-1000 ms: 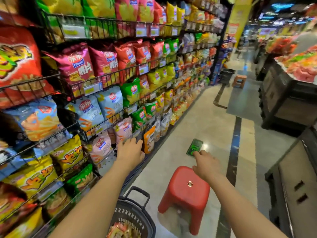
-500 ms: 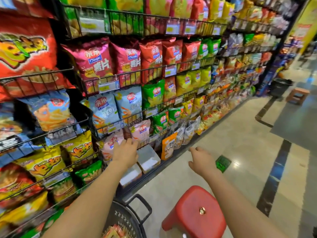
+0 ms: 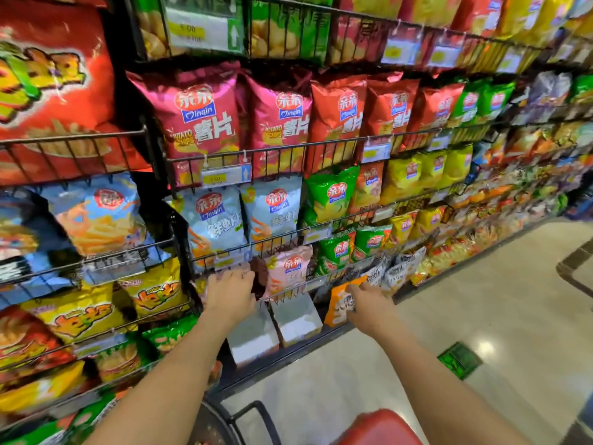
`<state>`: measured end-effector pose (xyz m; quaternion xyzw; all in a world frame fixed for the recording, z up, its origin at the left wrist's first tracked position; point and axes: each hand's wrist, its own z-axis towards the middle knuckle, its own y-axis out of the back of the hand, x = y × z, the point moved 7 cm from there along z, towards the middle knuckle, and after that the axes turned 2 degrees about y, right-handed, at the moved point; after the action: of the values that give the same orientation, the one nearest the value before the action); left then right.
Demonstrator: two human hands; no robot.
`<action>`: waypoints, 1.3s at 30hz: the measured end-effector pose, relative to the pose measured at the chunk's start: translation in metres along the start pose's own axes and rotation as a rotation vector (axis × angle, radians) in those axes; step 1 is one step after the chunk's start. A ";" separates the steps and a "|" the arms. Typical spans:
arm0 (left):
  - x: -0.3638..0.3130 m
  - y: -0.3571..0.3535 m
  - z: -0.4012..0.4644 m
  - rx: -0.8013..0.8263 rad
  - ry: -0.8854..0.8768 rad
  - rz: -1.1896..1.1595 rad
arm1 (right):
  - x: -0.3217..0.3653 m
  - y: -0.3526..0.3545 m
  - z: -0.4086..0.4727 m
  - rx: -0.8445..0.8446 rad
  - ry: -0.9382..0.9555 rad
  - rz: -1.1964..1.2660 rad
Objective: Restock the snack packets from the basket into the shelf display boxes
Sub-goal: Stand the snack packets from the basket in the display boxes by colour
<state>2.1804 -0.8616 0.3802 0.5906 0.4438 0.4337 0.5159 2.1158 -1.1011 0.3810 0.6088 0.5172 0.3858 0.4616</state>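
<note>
Head view: the left hand [image 3: 229, 292] has its fingers [image 3: 242, 276] curled over the front of a low wire shelf [image 3: 288, 292], against the snack packets just left of a pink packet [image 3: 288, 268]; whether they pinch one I cannot tell. The right hand [image 3: 369, 300] pinches the top of an orange packet [image 3: 337, 308] standing low beside two empty display boxes [image 3: 298, 319]. The basket [image 3: 221, 425] sits at the bottom edge, next to a red stool [image 3: 378, 427].
</note>
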 end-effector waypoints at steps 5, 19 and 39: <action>0.007 -0.010 0.020 0.013 0.051 -0.011 | 0.020 -0.003 0.040 0.020 0.101 -0.027; 0.082 -0.068 0.025 0.124 0.473 0.001 | 0.151 -0.024 0.147 0.065 0.626 -0.192; 0.080 -0.158 -0.151 0.242 1.327 -0.225 | 0.282 -0.128 0.092 0.190 1.440 -0.410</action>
<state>2.0403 -0.7384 0.2417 0.2037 0.7702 0.5949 0.1069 2.2152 -0.8331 0.2307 0.1351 0.8249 0.5486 0.0178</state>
